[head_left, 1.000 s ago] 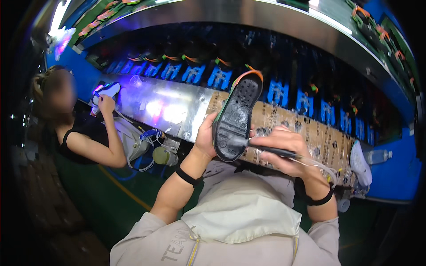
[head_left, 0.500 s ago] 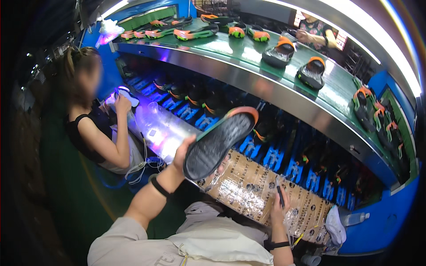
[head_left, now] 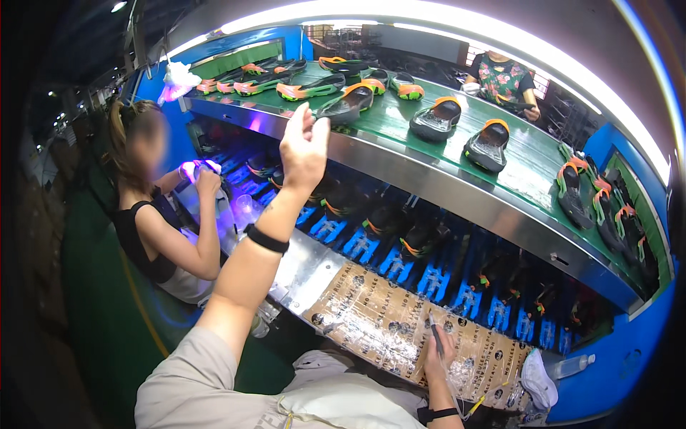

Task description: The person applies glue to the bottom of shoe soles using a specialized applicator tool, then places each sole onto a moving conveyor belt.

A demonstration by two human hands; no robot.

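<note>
My left hand (head_left: pixel 304 154) is raised at the front edge of the green conveyor belt (head_left: pixel 400 143). Its fingers are stretched out and hold nothing. Just beside the fingertips lies a black shoe (head_left: pixel 344 107) with an orange collar; I cannot tell whether they still touch. Lower right, my right hand (head_left: pixel 439 350) is closed round a slim dark pen-shaped tool (head_left: pixel 436 336), its tip pointing away from me. That hand is over a bench covered with printed brown cardboard under clear film (head_left: pixel 375 314).
More orange, green and black shoes (head_left: pixel 493 146) stand along the belt. Below it runs a row of blue racks (head_left: pixel 432 282) with shoes. A co-worker (head_left: pixel 168 229) sits at the left under purple light; another person (head_left: pixel 504 82) is behind the belt. A bottle (head_left: pixel 572 366) and white cloth (head_left: pixel 538 379) lie at the right.
My left hand has moved up and away from me, and the shoe it held now lies on the belt. My right hand keeps the tool over the bench.
</note>
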